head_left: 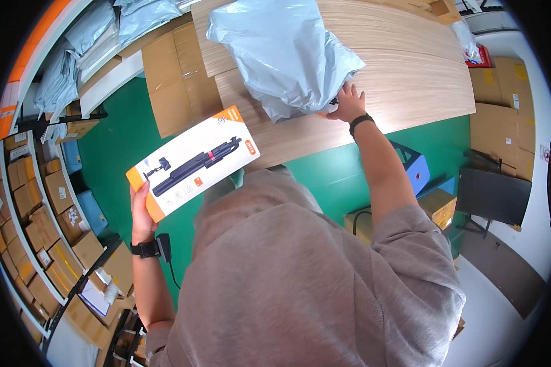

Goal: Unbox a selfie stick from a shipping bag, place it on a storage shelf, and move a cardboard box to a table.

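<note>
My left hand (141, 213) grips the lower left end of a white and orange selfie-stick tripod box (196, 164). The box is held tilted at the table's near left edge, its printed side up. A large pale grey plastic mailing bag (281, 58) lies crumpled on the wooden table (410, 76). At the bag's right corner, my right hand (351, 106) has its fingers spread. Beside its thumb a small dark and orange patch of something shows from under the bag; the rest of that thing is hidden.
A flattened cardboard piece (182, 79) sits left of the table. Shelves of cardboard boxes (43, 226) line the left side, with folded plastic bags (64, 82) above. More cartons (502, 116) stand at the right, and a blue thing (416, 174) is below the table edge.
</note>
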`<state>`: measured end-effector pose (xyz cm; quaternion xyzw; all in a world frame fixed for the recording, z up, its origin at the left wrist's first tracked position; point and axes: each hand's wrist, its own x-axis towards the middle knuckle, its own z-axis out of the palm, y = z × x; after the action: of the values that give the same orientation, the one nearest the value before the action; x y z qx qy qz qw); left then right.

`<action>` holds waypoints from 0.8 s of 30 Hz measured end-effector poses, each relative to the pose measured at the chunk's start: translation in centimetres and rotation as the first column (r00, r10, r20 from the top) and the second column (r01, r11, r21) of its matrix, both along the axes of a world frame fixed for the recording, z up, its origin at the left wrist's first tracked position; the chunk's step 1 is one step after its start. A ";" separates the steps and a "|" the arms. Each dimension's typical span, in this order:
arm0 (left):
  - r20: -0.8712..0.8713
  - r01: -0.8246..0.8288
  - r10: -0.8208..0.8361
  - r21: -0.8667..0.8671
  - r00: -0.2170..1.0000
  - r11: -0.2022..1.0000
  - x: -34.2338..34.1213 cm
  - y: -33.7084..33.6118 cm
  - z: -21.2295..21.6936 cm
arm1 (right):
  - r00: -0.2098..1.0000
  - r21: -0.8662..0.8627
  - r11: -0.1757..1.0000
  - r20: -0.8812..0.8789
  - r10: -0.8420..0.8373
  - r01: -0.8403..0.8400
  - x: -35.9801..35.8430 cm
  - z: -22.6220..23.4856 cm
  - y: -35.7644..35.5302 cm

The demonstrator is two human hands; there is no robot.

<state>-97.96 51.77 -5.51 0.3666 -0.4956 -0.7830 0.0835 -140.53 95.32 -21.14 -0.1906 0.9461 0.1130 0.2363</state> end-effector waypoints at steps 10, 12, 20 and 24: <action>0.036 -0.062 0.064 -0.035 0.997 0.997 -1.2 3.7 -0.1 | 0.975 -0.369 0.905 0.142 -0.171 0.213 -1.3 -4.5 4.0; 0.045 -0.072 0.075 -0.061 0.996 0.996 -0.8 3.7 0.3 | 0.937 -0.512 0.785 0.180 -0.299 0.349 1.9 -6.2 5.2; 0.028 -0.061 0.063 -0.067 0.998 0.996 -1.2 4.0 0.1 | 0.751 -0.669 0.428 0.309 -0.584 0.608 13.6 -9.2 13.1; 0.015 0.017 -0.016 -0.099 1.000 0.995 -2.8 3.1 0.5 | 0.525 -0.636 0.111 0.511 -0.680 0.764 16.9 -10.8 15.5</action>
<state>-100.81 54.88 -5.02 0.3635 -0.5374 -0.7554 0.0917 -123.64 110.85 -31.98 0.2039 0.8373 -0.4717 0.1866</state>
